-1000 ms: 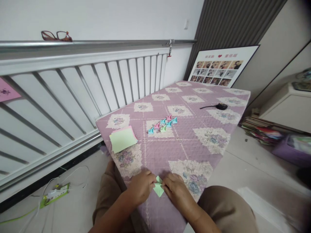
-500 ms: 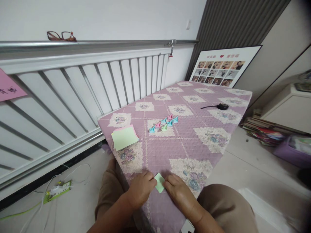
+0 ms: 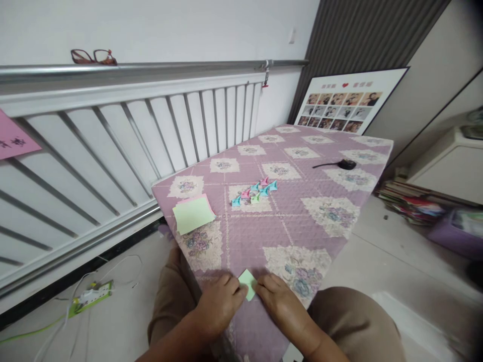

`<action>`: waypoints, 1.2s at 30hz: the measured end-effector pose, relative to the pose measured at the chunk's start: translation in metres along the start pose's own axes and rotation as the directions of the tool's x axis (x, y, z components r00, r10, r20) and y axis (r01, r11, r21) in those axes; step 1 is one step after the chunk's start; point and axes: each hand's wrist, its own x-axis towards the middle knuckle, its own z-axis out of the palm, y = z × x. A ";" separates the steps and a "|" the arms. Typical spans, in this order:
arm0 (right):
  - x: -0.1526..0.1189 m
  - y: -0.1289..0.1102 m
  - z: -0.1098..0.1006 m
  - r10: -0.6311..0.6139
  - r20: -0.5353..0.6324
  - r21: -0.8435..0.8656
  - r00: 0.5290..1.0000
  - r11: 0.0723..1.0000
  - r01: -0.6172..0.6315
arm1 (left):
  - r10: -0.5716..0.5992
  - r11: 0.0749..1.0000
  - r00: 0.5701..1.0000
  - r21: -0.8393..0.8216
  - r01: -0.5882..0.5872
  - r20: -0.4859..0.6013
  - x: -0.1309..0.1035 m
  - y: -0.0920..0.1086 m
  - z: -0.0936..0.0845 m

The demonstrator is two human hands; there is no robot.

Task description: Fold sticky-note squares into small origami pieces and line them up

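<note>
A small folded green paper (image 3: 247, 284) lies as a diamond on the flowered purple tablecloth (image 3: 256, 236), close to the table's near end. My left hand (image 3: 220, 302) has its fingers closed on the paper's left corner. On the opposite corner, the fingers of my right hand (image 3: 279, 299) are pinched together. Both hands rest on the cloth and partly cover the paper's sides. Farther up stand several small folded paper pieces (image 3: 255, 198) in pink, blue and green. A stack of light green sheets (image 3: 193, 214), with pink showing beneath, lies at the table's left edge.
A black object with a thin strap (image 3: 346, 164) lies at the right of the table. Behind stands a photo board (image 3: 339, 108). A white radiator (image 3: 151, 136) runs along the left, with glasses (image 3: 94, 57) above it. A power strip (image 3: 94, 295) is on the floor.
My left thumb has shifted slightly inward over the green paper's left side. The right hand stays at the other corner with little movement. The camera view has shifted very slightly.
</note>
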 end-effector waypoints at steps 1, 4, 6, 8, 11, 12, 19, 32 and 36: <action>0.000 0.000 0.001 0.011 -0.005 0.000 1.000 1.000 -0.011 | 0.000 1.000 1.000 -0.004 0.000 -0.001 -0.002 0.001 0.000; 0.000 -0.002 0.003 0.089 -0.038 0.024 0.995 0.996 -0.088 | -0.007 1.000 1.000 -0.009 0.007 0.009 -0.006 0.005 0.000; 0.003 -0.008 0.002 0.184 -0.081 0.053 0.980 0.982 -0.180 | -0.013 1.000 1.000 -0.016 0.013 0.014 -0.008 0.007 0.001; 0.009 -0.016 0.003 0.297 -0.146 0.070 0.944 0.955 -0.289 | -0.015 1.000 1.000 -0.014 0.015 0.007 -0.008 0.007 0.003; 0.018 -0.027 0.009 0.406 -0.259 0.043 0.876 0.911 -0.410 | -0.016 1.000 1.000 -0.006 0.016 -0.008 -0.008 0.007 0.007; 0.020 -0.029 0.012 0.422 -0.286 0.022 0.860 0.900 -0.434 | -0.020 1.000 1.000 -0.008 0.020 -0.011 -0.009 0.007 0.008; 0.016 -0.012 0.021 0.514 -0.230 -0.074 0.827 0.838 -0.541 | -0.067 0.997 0.997 -0.044 0.065 -0.032 -0.013 0.008 0.017; 0.009 -0.003 0.015 0.517 -0.195 -0.061 0.833 0.842 -0.536 | -0.254 0.953 0.967 -0.166 0.252 0.012 -0.009 0.014 0.016; 0.009 -0.005 0.013 0.519 -0.197 -0.062 0.832 0.840 -0.539 | -0.353 0.882 0.931 -0.299 0.364 0.093 0.011 0.007 -0.006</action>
